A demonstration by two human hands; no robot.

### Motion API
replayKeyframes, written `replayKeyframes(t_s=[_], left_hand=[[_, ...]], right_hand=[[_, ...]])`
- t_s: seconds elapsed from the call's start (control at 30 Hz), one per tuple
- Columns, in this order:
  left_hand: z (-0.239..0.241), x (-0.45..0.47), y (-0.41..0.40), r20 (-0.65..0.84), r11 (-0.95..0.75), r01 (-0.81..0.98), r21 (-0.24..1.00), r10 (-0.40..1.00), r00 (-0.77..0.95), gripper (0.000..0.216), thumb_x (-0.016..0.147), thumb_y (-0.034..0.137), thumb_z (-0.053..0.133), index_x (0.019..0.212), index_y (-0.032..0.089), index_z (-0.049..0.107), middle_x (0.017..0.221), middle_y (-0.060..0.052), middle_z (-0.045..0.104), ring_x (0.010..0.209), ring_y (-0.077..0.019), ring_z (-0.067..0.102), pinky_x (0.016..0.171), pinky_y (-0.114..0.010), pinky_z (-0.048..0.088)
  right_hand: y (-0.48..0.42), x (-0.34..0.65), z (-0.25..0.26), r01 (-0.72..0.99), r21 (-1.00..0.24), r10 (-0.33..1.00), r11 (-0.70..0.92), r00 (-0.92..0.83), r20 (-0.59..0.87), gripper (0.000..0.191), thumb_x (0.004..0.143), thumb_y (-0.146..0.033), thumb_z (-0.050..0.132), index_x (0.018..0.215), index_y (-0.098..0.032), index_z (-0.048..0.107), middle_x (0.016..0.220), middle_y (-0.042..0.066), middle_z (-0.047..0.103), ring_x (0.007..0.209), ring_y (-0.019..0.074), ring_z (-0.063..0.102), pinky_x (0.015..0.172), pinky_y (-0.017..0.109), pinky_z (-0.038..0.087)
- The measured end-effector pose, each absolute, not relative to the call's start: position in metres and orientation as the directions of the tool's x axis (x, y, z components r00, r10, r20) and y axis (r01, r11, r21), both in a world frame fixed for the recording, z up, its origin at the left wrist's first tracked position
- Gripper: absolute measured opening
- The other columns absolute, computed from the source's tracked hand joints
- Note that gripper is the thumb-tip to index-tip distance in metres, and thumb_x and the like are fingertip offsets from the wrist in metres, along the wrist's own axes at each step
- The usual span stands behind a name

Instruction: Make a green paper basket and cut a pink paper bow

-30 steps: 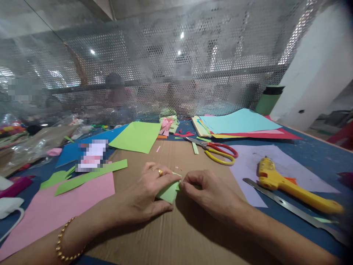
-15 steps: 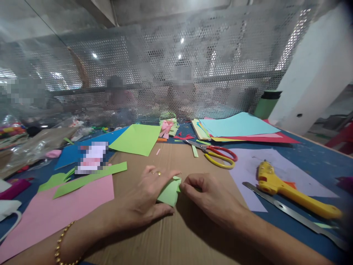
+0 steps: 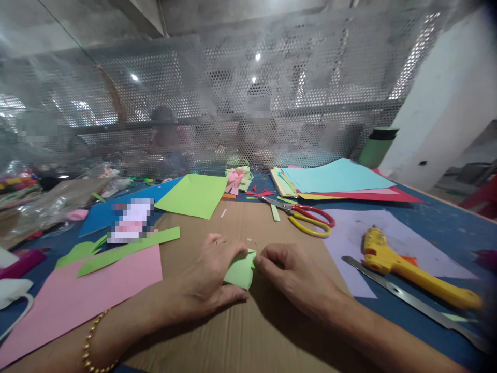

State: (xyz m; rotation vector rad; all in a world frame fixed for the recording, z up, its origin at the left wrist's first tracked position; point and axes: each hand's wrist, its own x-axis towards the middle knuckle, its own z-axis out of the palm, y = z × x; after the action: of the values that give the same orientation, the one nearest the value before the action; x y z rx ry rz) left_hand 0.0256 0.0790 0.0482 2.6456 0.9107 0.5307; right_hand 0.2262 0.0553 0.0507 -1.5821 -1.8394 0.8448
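Observation:
A small folded piece of light green paper (image 3: 238, 272) rests on the brown cardboard (image 3: 217, 331) in front of me. My left hand (image 3: 209, 274) grips it from the left, fingers along its far edge and thumb along the near one. At its right edge a small green flap sticks out. My right hand (image 3: 285, 267) is closed in a pinch at that flap; the fingertips partly hide what is between them.
Scissors (image 3: 301, 212) with red and yellow handles lie beyond my right hand. To the right are a yellow glue gun (image 3: 419, 277) and a metal blade (image 3: 411, 300). Pink paper (image 3: 97, 292) and a green strip (image 3: 128, 251) lie left. Coloured sheets (image 3: 337, 176) are stacked behind.
My left fingers have curled in slightly over the far edge of the folded green paper. My right hand keeps its pinch at the flap almost unchanged.

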Motion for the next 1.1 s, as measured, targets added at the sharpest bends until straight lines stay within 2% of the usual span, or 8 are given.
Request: replayKeyframes(t_s=[0.1, 0.27, 0.57, 1.1], left_hand=[[0.0514, 0.027, 0.0779, 0.233, -0.758, 0.528, 0.382, 0.632, 0.739, 0.043, 0.079, 0.026, 0.077, 0.11, 0.018, 0.049, 0.109, -0.005, 0.061, 0.103, -0.0244, 0.052, 0.096, -0.041, 0.038], [0.0564, 0.0279, 0.0767, 0.232, -0.78, 0.512, 0.361, 0.606, 0.761, 0.043, 0.079, 0.023, 0.078, 0.111, 0.018, 0.049, 0.112, -0.005, 0.062, 0.104, -0.0239, 0.053, 0.1, -0.041, 0.033], [0.0519, 0.0258, 0.0784, 0.246, -0.797, 0.495, 0.345, 0.586, 0.772, 0.042, 0.081, 0.025, 0.077, 0.112, 0.021, 0.048, 0.114, -0.004, 0.061, 0.108, -0.024, 0.052, 0.1, -0.04, 0.031], [0.0514, 0.0266, 0.0795, 0.236, -0.802, 0.505, 0.319, 0.583, 0.778, 0.038, 0.083, 0.028, 0.076, 0.111, 0.02, 0.05, 0.111, -0.005, 0.063, 0.103, -0.0248, 0.052, 0.097, -0.041, 0.032]], right_hand=[[0.0554, 0.2264, 0.051, 0.639, -0.762, 0.99, 0.104, -0.137, 0.02, 0.031, 0.086, -0.021, 0.046, 0.055, -0.02, 0.039, 0.058, -0.005, 0.036, 0.056, 0.0108, 0.034, 0.049, 0.025, 0.021], [0.0545, 0.2261, 0.0519, 0.639, -0.763, 0.99, 0.096, -0.138, 0.009, 0.032, 0.087, -0.018, 0.045, 0.055, -0.02, 0.04, 0.055, -0.006, 0.036, 0.054, 0.0103, 0.035, 0.048, 0.024, 0.022], [0.0531, 0.2256, 0.0523, 0.619, -0.781, 0.989, 0.085, -0.148, -0.01, 0.034, 0.089, -0.018, 0.046, 0.056, -0.019, 0.047, 0.049, -0.005, 0.047, 0.046, 0.01, 0.042, 0.044, 0.023, 0.023], [0.0518, 0.2261, 0.0472, 0.609, -0.786, 0.989, 0.101, -0.145, 0.014, 0.037, 0.093, -0.025, 0.046, 0.056, -0.02, 0.046, 0.048, -0.005, 0.048, 0.043, 0.0097, 0.043, 0.042, 0.023, 0.024]])
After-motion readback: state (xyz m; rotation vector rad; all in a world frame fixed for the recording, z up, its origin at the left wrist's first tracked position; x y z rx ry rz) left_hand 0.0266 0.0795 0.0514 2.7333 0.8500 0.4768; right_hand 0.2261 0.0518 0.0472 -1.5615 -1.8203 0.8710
